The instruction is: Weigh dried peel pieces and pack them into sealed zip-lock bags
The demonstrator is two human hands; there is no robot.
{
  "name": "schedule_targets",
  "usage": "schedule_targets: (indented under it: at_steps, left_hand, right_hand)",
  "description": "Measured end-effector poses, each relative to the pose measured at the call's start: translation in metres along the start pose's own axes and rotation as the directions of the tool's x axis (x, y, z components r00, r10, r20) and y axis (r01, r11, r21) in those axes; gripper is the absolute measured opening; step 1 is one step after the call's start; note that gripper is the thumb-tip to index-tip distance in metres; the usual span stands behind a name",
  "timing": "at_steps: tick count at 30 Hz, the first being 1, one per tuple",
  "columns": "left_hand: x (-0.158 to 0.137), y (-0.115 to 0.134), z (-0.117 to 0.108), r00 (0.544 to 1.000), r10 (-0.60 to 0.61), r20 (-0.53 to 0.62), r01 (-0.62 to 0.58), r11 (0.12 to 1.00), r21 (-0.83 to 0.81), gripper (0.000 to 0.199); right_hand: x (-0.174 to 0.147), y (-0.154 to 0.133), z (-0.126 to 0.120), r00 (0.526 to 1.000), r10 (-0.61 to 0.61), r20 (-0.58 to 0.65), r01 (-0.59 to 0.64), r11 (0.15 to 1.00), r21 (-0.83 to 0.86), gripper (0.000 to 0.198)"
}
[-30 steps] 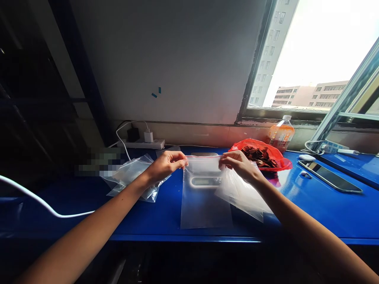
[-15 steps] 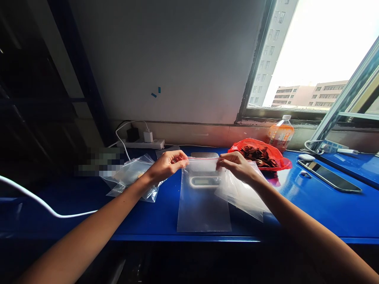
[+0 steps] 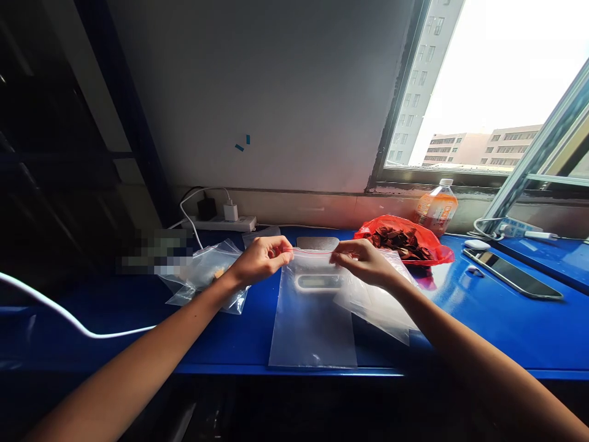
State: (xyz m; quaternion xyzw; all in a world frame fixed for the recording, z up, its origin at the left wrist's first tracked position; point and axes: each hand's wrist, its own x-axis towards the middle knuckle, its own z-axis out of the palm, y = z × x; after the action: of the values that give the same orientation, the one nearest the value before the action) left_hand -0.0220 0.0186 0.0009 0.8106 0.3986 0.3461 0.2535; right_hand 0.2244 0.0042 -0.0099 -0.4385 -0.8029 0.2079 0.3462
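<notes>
As daylight fills the window (image 3: 497, 73), a person's left hand (image 3: 265, 256) and right hand (image 3: 363, 261), set apart, pinch the red-lined top of a clear bag (image 3: 313, 337) above the blue bench (image 3: 221, 347), partly screening a device (image 3: 317, 242) with a display. Beyond the right hand, brown pieces (image 3: 398, 241) fill a red bag (image 3: 442, 255) beside a bottle (image 3: 437, 209).

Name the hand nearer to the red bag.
Right. The right hand pinches the top edge of the clear bag, close to the left of the red bag; the left hand pinches that edge's other end, farther left.
</notes>
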Motion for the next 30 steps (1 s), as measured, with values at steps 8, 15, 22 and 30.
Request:
schedule_targets:
  at_steps: [8,15,22,30]
  left_hand:
    - [-0.002,0.003,0.003,0.999,0.028,0.021,-0.029,0.999,0.041,0.022]
    - [-0.001,0.003,0.007,0.995,0.065,0.071,-0.074,0.987,0.142,0.022]
    - [-0.003,0.004,0.014,0.986,0.154,0.060,-0.164,0.961,0.225,0.020]
    - [-0.006,0.008,0.019,0.973,0.225,0.045,-0.228,0.928,0.296,0.016]
  right_hand:
    - [0.001,0.000,0.010,0.999,-0.036,-0.031,0.034,0.998,-0.045,0.018]
    - [-0.003,-0.006,0.010,0.994,-0.114,-0.006,0.113,0.992,-0.053,0.013]
    - [-0.002,-0.008,0.024,0.987,-0.145,-0.069,0.136,0.984,-0.117,0.009]
    - [-0.007,-0.011,0.038,0.972,-0.216,-0.089,0.203,0.970,-0.134,0.032]
